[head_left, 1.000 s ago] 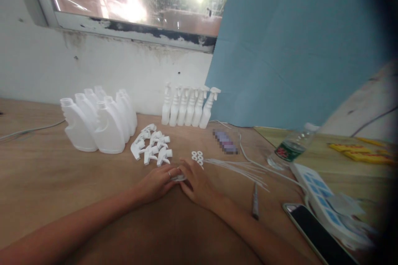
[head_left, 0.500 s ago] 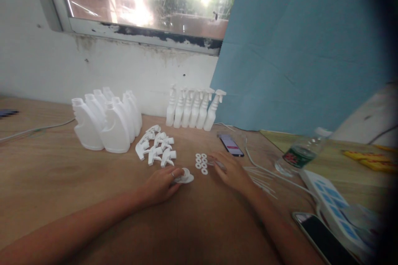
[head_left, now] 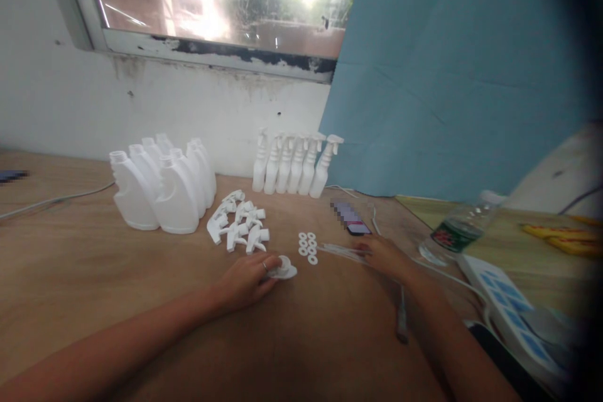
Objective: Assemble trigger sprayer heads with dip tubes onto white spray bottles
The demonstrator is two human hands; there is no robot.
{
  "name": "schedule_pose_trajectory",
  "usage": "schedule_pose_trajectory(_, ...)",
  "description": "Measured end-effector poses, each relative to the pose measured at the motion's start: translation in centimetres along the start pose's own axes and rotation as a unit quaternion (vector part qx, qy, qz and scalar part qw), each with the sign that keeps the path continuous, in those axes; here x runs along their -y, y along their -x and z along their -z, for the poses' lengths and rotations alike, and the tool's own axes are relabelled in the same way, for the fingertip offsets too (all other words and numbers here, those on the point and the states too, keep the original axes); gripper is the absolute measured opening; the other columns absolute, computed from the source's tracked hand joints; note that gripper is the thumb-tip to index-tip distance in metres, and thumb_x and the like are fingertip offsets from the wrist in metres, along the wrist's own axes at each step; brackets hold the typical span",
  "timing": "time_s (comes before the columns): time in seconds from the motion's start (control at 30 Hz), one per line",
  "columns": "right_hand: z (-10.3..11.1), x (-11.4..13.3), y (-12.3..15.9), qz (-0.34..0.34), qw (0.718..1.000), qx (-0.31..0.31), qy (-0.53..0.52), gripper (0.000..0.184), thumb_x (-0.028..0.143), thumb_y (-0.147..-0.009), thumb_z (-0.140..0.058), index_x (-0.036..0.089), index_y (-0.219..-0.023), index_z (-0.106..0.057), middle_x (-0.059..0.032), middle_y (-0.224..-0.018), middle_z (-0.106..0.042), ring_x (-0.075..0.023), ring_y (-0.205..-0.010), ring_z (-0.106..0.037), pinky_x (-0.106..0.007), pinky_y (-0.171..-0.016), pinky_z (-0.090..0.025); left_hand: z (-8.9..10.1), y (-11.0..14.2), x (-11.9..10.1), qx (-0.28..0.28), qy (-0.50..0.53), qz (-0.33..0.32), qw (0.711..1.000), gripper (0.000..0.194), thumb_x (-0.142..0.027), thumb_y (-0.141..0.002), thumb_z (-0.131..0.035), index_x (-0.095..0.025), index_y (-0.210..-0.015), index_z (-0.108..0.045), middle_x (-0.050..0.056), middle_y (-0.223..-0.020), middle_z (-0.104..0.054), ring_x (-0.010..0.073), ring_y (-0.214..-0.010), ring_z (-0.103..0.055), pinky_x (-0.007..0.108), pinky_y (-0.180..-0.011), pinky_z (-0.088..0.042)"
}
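Observation:
My left hand (head_left: 247, 277) rests on the table, its fingers closed round a white plastic spray-head part (head_left: 284, 268) that is half hidden by them. On the right, my right hand (head_left: 384, 255) lies low over the right end of a bundle of thin clear tubes (head_left: 342, 252), its fingers bent and apart. Just left of the tubes lie several white ring washers (head_left: 308, 245) in two columns. Several loose white trigger spray heads (head_left: 236, 229) lie beyond my left hand. Below my right wrist a thin strand with a thicker grey end (head_left: 402, 325) shows, its kind unclear.
White jugs (head_left: 176, 201) stand at the back left, and white spray bottles (head_left: 296, 169) form a row by the wall. A phone (head_left: 350, 218) lies beyond my right hand. To the right are a water bottle (head_left: 455, 232), a power strip (head_left: 506, 308) and another phone (head_left: 506, 358).
My right hand has moved right, from beside the washers to the far end of the tubes. More of the tubes now show near the washers. My left hand keeps its hold.

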State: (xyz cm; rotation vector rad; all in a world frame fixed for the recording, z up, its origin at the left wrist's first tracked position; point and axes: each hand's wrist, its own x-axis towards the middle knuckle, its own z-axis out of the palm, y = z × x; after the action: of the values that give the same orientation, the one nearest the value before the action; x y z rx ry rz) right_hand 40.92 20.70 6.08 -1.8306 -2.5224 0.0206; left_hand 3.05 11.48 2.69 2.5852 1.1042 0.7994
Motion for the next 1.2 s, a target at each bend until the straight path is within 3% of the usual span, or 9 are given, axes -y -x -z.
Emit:
schedule_pose_trajectory(0.13,-0.2,-0.1,-0.4,0.019,0.999,-0.022,0.016,0.025,0.005,-0.074,-0.048,0.018,-0.082,-0.068,-0.0078,-0.086,-0.069,-0.0224,-0.087,-0.062,-0.029,-0.073,-0.040,0.1,0.0,0.0,0.002,-0.004,-0.006,1.000,0.026,-0.021,-0.088,-0.053,-0.022,-0.113,-0.049,0.004,-0.104,-0.062,0.0187,-0.092,-0.058,0.028,-0.079,-0.043)
schedule_pose_trajectory(0.33,0.8,0.0,-0.2,0.067,0.995,-0.068,0.026,0.025,0.012,-0.083,-0.045,0.016,-0.085,-0.069,-0.0118,-0.093,-0.069,-0.0246,-0.089,-0.061,-0.035,-0.081,-0.042,0.3,-0.1,-0.2,0.012,-0.016,-0.005,1.000,0.024,-0.022,-0.088,-0.052,-0.021,-0.112,-0.050,0.005,-0.104,-0.062,0.0191,-0.091,-0.058,0.028,-0.079,-0.043)
schedule_pose_trajectory(0.5,3.2,1.7,1.1,0.072,0.962,-0.262,-0.021,0.027,0.023,-0.093,-0.040,0.017,-0.103,-0.065,-0.0145,-0.098,-0.064,-0.0270,-0.088,-0.060,-0.038,-0.081,-0.046,0.3,0.0,-0.2,0.018,-0.008,0.009,1.000,0.028,-0.023,-0.088,-0.053,-0.021,-0.116,-0.049,0.007,-0.109,-0.063,0.0212,-0.097,-0.059,0.031,-0.084,-0.045)
schedule_pose_trajectory(0.63,4.3,5.0,2.2,0.072,0.892,-0.396,-0.205,0.020,0.032,-0.095,-0.043,0.020,-0.104,-0.057,-0.0078,-0.090,-0.061,-0.0215,-0.078,-0.060,-0.033,-0.071,-0.048,0.0,0.0,-0.1,0.018,0.009,0.018,1.000,0.043,-0.024,-0.087,-0.054,-0.021,-0.129,-0.043,0.009,-0.120,-0.061,0.0230,-0.106,-0.059,0.035,-0.091,-0.045)
schedule_pose_trajectory(0.73,3.8,8.1,2.8,0.094,0.845,-0.367,-0.378,0.016,0.036,-0.097,-0.045,0.023,-0.103,-0.052,0.0003,-0.074,-0.053,-0.0146,-0.059,-0.054,-0.026,-0.054,-0.044,-0.1,-0.1,0.0,0.017,0.021,0.018,0.999,0.047,-0.023,-0.087,-0.055,-0.022,-0.132,-0.041,0.008,-0.121,-0.061,0.0223,-0.108,-0.059,0.035,-0.093,-0.045)
schedule_pose_trajectory(0.83,2.6,10.7,3.2,0.132,0.829,-0.298,-0.455,0.016,0.037,-0.097,-0.044,0.023,-0.104,-0.050,0.0033,-0.067,-0.048,-0.0131,-0.055,-0.051,-0.024,-0.053,-0.043,-0.1,-0.1,-0.1,0.014,0.015,0.008,1.000,0.043,-0.022,-0.088,-0.054,-0.022,-0.130,-0.043,0.008,-0.120,-0.061,0.0217,-0.107,-0.058,0.034,-0.093,-0.045)
schedule_pose_trajectory(1.0,1.5,12.5,3.3,0.143,0.850,-0.256,-0.437,0.019,0.039,-0.094,-0.050,0.022,-0.100,-0.056,-0.0032,-0.085,-0.057,-0.0154,-0.070,-0.057,-0.026,-0.062,-0.048,0.1,-0.2,-0.2,0.011,0.009,0.003,1.000,0.038,-0.024,-0.089,-0.053,-0.022,-0.126,-0.046,0.007,-0.119,-0.062,0.0216,-0.106,-0.058,0.034,-0.092,-0.045)
schedule_pose_trajectory(1.1,1.5,12.2,3.0,0.134,0.865,-0.239,-0.421,0.017,0.037,-0.091,-0.055,0.021,-0.096,-0.060,-0.0027,-0.083,-0.060,-0.0168,-0.073,-0.058,-0.028,-0.069,-0.048,0.1,-0.2,-0.2,0.013,0.011,0.005,1.000,0.037,-0.024,-0.089,-0.053,-0.021,-0.125,-0.046,0.008,-0.118,-0.062,0.0218,-0.105,-0.058,0.034,-0.091,-0.045)
schedule_pose_trajectory(1.2,1.3,11.5,2.4,0.121,0.887,-0.157,-0.417,0.017,0.036,-0.087,-0.060,0.020,-0.089,-0.064,-0.0015,-0.076,-0.061,-0.0164,-0.069,-0.058,-0.028,-0.064,-0.047,0.2,-0.2,-0.3,0.016,0.015,0.003,1.000,0.036,-0.025,-0.090,-0.052,-0.021,-0.125,-0.047,0.008,-0.117,-0.062,0.0215,-0.105,-0.058,0.033,-0.091,-0.045)
